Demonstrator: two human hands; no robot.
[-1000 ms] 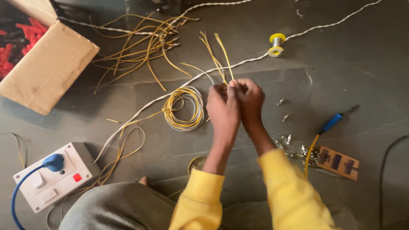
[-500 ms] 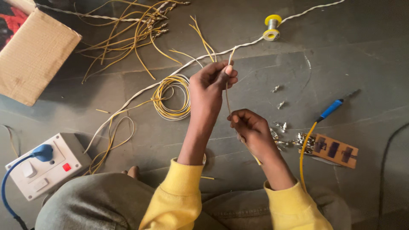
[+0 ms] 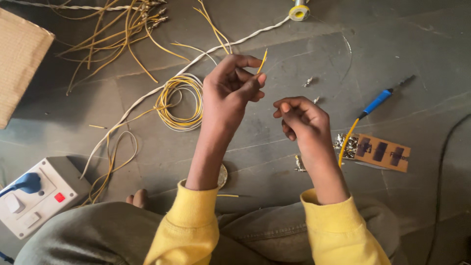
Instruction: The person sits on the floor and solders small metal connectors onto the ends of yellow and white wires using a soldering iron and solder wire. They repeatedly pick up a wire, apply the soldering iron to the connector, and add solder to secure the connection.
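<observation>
The left hand (image 3: 230,91) holds a short yellow wire (image 3: 263,61) pinched between thumb and fingers above the floor (image 3: 417,59), its tip pointing up; the right hand (image 3: 301,118) hovers just beside it, fingers curled narrow, and whether they pinch anything cannot be told. Judged from the layout, work is partway: a wire coil (image 3: 181,100) and loose strands (image 3: 108,29) lie unused, a soldering iron (image 3: 378,101) rests idle. The wire's lower end is hidden behind the fingers.
</observation>
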